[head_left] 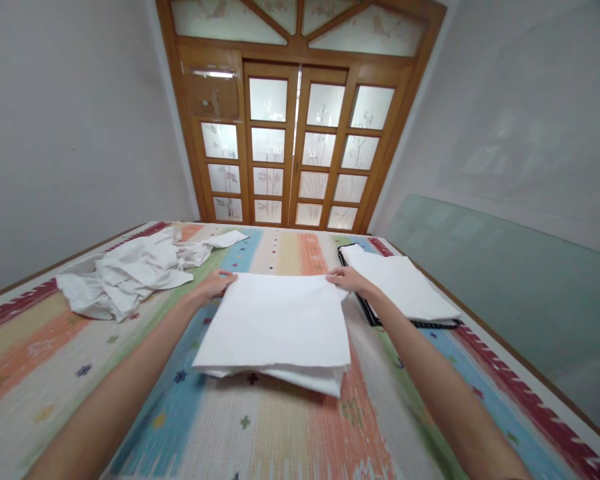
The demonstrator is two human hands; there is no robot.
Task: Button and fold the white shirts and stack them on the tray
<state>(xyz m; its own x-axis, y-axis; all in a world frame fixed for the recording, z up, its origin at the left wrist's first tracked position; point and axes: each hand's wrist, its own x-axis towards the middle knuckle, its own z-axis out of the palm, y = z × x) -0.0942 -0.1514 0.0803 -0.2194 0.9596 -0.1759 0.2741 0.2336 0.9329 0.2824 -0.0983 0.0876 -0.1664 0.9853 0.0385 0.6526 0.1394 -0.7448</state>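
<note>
A folded white cloth (277,323) is in front of me, in the middle of the patterned cover. Its upper layer forms a near-square, and looser layers stick out below the near edge. My left hand (217,283) pinches its far left corner, thumb and fingers pressed together. At the far right corner, my right hand (349,280) grips the same cloth in the same way. The near edge seems slightly raised over the cover, with a shadow beneath it.
A crumpled white cloth (130,270) lies at the left. Folded white fabric (405,283) rests on a black-edged item (373,313) at the right. The striped, multicoloured cover (260,427) spreads under everything. A pale green panel (500,287) leans by the right wall; wooden glazed doors (293,143) stand behind.
</note>
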